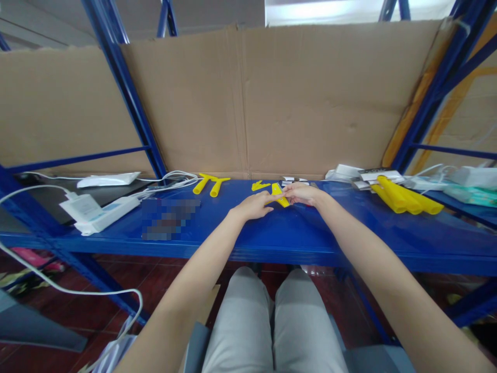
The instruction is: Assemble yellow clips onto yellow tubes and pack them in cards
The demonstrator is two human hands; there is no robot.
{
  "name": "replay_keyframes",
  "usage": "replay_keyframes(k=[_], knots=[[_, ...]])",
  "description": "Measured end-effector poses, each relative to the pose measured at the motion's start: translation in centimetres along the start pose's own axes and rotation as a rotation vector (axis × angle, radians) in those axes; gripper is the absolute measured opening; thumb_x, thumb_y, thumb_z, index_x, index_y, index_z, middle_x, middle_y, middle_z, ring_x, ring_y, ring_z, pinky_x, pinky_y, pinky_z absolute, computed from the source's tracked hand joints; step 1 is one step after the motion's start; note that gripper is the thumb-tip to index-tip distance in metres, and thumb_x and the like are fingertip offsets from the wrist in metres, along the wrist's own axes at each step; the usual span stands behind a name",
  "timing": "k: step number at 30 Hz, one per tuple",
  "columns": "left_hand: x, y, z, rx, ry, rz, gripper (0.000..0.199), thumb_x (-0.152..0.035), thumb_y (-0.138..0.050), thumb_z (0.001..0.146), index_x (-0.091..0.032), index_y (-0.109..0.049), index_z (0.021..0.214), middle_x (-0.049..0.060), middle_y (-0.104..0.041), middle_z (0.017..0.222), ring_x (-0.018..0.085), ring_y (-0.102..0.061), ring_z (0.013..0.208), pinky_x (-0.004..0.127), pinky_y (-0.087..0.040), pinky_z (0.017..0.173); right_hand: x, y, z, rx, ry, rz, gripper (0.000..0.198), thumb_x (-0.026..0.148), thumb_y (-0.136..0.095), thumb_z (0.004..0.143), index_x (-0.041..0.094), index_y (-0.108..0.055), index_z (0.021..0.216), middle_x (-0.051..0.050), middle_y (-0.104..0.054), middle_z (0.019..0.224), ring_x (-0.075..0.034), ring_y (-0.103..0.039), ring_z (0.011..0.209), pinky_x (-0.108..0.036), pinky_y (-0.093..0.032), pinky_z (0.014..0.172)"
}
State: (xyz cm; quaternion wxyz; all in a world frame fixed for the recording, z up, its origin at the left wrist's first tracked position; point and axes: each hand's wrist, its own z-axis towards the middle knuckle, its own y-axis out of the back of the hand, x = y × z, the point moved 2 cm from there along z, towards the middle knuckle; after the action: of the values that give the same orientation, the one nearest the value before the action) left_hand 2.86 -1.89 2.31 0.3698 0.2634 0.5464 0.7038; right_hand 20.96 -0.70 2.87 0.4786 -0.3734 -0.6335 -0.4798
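Note:
A yellow plastic piece [276,188] with small dark marks is on the blue shelf, between my two hands. My left hand [253,205] reaches in from its left with the index finger stretched onto the piece and the thumb held apart. On the other side, my right hand [302,194] has its fingertips pinched at the piece's right edge, partly covering it. Just behind my left hand lies a small branched yellow part [260,185]. Two yellow T-shaped handles with hollow ends, one of them this handle [219,186], lie further left.
Several yellow tubular handles [407,199] are piled at the right beside white packets [375,176]. White adapters [104,215] and cables are at the left. Cardboard [310,98] closes the back, between blue metal posts [132,98]. The blue shelf's front edge [287,255] runs above my knees.

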Motion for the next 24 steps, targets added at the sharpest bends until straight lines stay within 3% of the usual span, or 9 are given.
replay_keyframes(k=[4, 12, 16, 20, 22, 24], knots=[[-0.3, -0.1, 0.1, -0.001, -0.011, 0.009, 0.051, -0.017, -0.050, 0.089, -0.029, -0.050, 0.138, 0.007, -0.065, 0.116, 0.021, -0.060, 0.108, 0.036, -0.044, 0.097, -0.1, 0.2, -0.1, -0.050, 0.000, 0.014, 0.020, 0.000, -0.063, 0.073, 0.016, -0.056, 0.063, 0.002, -0.055, 0.053, -0.008, -0.048, 0.048, -0.020, -0.040, 0.052], [-0.3, -0.2, 0.2, -0.026, 0.011, -0.030, 0.049, -0.014, -0.047, 0.089, -0.031, -0.055, 0.134, 0.005, -0.066, 0.111, 0.021, -0.062, 0.103, 0.037, -0.045, 0.097, -0.1, 0.5, 0.1, -0.018, 0.000, 0.008, 0.014, 0.008, -0.071, 0.073, 0.015, -0.059, 0.068, 0.001, -0.057, 0.056, -0.008, -0.050, 0.050, -0.019, -0.043, 0.051], [-0.3, -0.2, 0.2, -0.030, 0.029, -0.058, 0.047, -0.013, -0.046, 0.090, -0.028, -0.057, 0.133, 0.007, -0.066, 0.114, 0.021, -0.061, 0.105, 0.038, -0.043, 0.098, -0.2, 2.9, 0.4, -0.260, 0.045, -0.015, 0.009, 0.006, -0.065, 0.075, 0.014, -0.064, 0.079, -0.003, -0.064, 0.067, -0.008, -0.051, 0.052, -0.020, -0.046, 0.055], [-0.2, 0.0, 0.2, -0.039, 0.048, -0.063, 0.047, -0.013, -0.046, 0.090, -0.027, -0.055, 0.134, 0.007, -0.065, 0.116, 0.021, -0.061, 0.106, 0.037, -0.045, 0.096, -1.0, 6.4, 0.4, -0.591, 0.034, -0.308, 0.028, 0.008, -0.055, 0.081, 0.011, -0.068, 0.105, -0.012, -0.072, 0.091, -0.014, -0.063, 0.068, -0.026, -0.052, 0.064], [0.0, 0.2, 0.2, -0.043, 0.056, -0.076, 0.047, -0.013, -0.046, 0.090, -0.027, -0.055, 0.134, 0.007, -0.065, 0.117, 0.021, -0.061, 0.107, 0.036, -0.045, 0.096, -1.6, 7.7, 0.5, -0.648, 0.007, -0.570, 0.035, 0.005, -0.051, 0.080, 0.009, -0.069, 0.110, -0.015, -0.072, 0.101, -0.020, -0.067, 0.085, -0.028, -0.052, 0.076], [0.1, 0.3, 0.2, -0.053, 0.049, -0.085, 0.047, -0.013, -0.047, 0.090, -0.027, -0.055, 0.134, 0.006, -0.066, 0.118, 0.020, -0.060, 0.108, 0.037, -0.044, 0.099, -2.4, 8.4, 0.9, -0.606, -0.036, -0.807, 0.039, 0.002, -0.050, 0.077, 0.009, -0.071, 0.109, -0.015, -0.071, 0.108, -0.022, -0.066, 0.099, -0.027, -0.049, 0.087]])
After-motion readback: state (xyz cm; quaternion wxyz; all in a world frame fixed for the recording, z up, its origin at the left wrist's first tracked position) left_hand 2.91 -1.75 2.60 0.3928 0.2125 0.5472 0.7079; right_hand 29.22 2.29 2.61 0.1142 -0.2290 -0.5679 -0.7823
